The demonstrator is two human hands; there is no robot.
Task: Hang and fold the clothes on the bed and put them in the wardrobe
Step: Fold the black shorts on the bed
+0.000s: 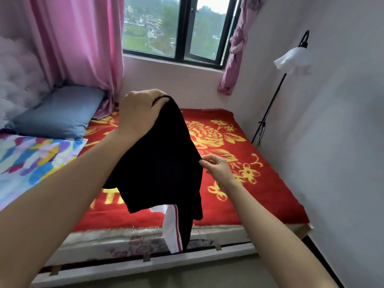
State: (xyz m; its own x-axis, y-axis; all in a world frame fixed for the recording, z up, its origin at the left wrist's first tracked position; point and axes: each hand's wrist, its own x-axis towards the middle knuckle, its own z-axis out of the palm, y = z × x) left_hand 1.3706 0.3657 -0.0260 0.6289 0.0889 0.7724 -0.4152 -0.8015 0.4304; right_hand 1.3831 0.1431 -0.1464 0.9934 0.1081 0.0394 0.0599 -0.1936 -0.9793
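Note:
A black garment (162,159) hangs in the air over the bed's red blanket (259,194). My left hand (139,113) grips its top edge, raised at the middle of the view. My right hand (216,165) pinches the garment's right edge lower down. A white part with a red stripe (172,229) dangles from under the black cloth, past the bed's front edge. No wardrobe or hanger is in view.
A blue-grey pillow (60,113) and a multicoloured quilt (35,156) lie at the bed's left. Pink curtains (83,44) flank the window (176,28). A floor lamp (291,63) stands by the right wall. The bed frame (145,265) runs across the foreground.

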